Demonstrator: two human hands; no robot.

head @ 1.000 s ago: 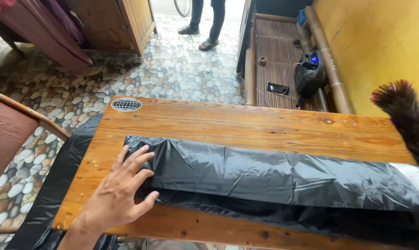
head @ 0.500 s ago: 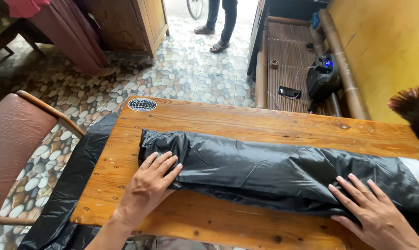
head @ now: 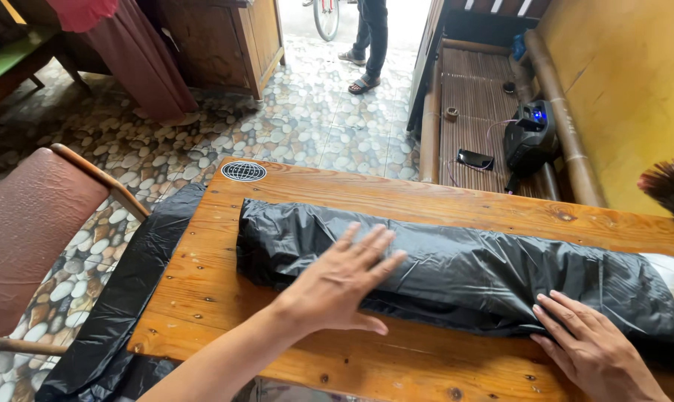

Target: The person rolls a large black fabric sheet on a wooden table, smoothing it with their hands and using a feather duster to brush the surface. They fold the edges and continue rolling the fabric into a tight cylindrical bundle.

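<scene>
both hands, left hand [head: 337,286] and right hand [head: 594,350], open flat on the black plastic roll [head: 463,272] across the wooden table [head: 203,298], chair [head: 32,223] off its left edge, feather duster [head: 672,190] by the right edge

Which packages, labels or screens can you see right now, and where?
Black plastic-wrapped bundle: long, lying along the wooden table, under left hand and right hand.
Round sticker: table's far left corner, black with white grid.
Phone: flat, dark, on the bench beside a black speaker with a blue light.
</scene>
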